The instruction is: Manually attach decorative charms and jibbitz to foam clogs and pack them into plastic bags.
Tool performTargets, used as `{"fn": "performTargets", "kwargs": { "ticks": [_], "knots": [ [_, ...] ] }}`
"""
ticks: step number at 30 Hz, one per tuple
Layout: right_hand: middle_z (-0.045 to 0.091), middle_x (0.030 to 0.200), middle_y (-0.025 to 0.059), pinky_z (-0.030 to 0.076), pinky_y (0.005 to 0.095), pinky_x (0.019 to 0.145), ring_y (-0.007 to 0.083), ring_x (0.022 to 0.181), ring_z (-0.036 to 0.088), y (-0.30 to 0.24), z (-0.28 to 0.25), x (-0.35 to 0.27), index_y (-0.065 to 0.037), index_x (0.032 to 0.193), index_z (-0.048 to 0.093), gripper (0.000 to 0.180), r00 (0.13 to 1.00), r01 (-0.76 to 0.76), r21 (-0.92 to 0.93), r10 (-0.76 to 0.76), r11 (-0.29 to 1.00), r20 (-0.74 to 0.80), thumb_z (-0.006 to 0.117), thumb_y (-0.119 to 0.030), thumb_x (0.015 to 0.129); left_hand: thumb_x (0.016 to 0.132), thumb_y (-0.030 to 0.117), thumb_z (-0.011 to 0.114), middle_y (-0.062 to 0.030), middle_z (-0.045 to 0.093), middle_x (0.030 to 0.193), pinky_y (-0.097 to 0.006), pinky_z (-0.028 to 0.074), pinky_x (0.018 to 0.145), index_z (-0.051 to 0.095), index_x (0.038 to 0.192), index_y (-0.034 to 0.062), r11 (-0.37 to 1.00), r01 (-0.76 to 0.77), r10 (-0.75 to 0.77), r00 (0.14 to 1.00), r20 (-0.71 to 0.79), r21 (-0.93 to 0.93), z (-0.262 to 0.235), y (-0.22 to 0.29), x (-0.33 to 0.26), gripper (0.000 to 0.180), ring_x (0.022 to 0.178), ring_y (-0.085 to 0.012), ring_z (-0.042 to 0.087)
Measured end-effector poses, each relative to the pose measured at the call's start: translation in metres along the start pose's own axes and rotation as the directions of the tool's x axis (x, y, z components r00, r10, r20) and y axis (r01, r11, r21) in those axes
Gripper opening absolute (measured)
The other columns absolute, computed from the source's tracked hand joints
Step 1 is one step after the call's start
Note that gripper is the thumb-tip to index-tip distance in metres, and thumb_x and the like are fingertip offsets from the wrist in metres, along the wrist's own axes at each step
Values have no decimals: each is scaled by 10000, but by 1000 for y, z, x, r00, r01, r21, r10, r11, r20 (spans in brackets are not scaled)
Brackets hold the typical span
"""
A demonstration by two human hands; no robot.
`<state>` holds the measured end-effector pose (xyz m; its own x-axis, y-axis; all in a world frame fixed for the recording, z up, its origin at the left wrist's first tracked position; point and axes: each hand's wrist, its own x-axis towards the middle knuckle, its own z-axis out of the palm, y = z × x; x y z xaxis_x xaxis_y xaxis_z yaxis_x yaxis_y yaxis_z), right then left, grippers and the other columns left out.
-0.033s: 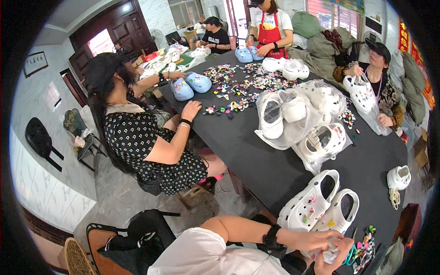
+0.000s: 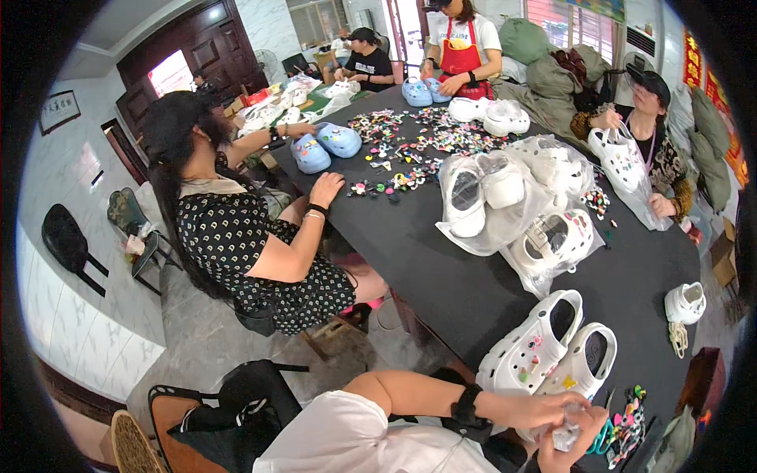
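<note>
Left hand (image 2: 544, 409) and right hand (image 2: 582, 436): both grips closed around crumpled clear plastic (image 2: 565, 437) at surface's (image 2: 430, 260) near edge, beside white clogs (image 2: 511, 364). Best handling: light fingertips, plastic kept off scissors (image 2: 602, 438).

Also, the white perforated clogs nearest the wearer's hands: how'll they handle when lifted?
The white perforated clogs likely hold shape, standing open, uncollapsed. Probably light for their size, being hollow and holed. Their colourful charms might snag: they look raised.
</note>
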<state>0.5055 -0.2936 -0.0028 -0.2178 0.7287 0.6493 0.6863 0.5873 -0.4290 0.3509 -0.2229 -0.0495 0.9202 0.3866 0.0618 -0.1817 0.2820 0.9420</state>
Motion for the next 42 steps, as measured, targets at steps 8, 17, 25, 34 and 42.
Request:
{"fn": "performTargets", "kwargs": {
  "ticks": [8,17,25,34,42],
  "knots": [
    [53,1559,312,213,571,1123,456,1446,152,20,18,-37,-112,1544,99,1136,999,41,72,-41,997,2,724,-638,755,982,42,403,-59,500,1290,-254,393,989,301,1480,5,992,-84,62,972,-228,-89,-13,12,-6,510,1160,-99,470],
    [90,1557,318,257,541,1122,451,1410,264,34,33,-49,-122,1464,287,794,994,-73,321,44,944,96,769,-140,833,1022,108,481,-132,440,1424,-326,327,1101,268,1485,-7,939,-160,207,969,-131,304,-18,-13,0,522,1325,-196,419],
    [616,1142,220,496,469,862,412,980,627,14,7,-17,-144,1167,542,641,998,54,64,-52,996,-34,865,-4,631,1050,233,443,-90,390,1443,-315,275,1128,218,1502,35,980,-174,179,983,-45,92,-11,1,-4,543,1353,-174,366],
    [604,1176,99,440,341,954,207,1090,570,89,-19,-1,-17,1168,584,486,834,-416,102,424,903,-352,764,-7,717,806,350,739,-153,395,1464,-551,164,1155,389,1438,107,578,-122,411,898,-159,807,-14,24,-28,762,1433,-332,266],
    [606,1168,158,471,344,916,281,1054,612,128,15,48,-52,1169,595,423,863,-460,241,495,854,-106,717,4,767,632,657,766,-81,429,1463,-629,127,1128,553,1360,233,61,91,387,916,-108,994,-29,2,-31,869,1415,-315,290]
  ]
}}
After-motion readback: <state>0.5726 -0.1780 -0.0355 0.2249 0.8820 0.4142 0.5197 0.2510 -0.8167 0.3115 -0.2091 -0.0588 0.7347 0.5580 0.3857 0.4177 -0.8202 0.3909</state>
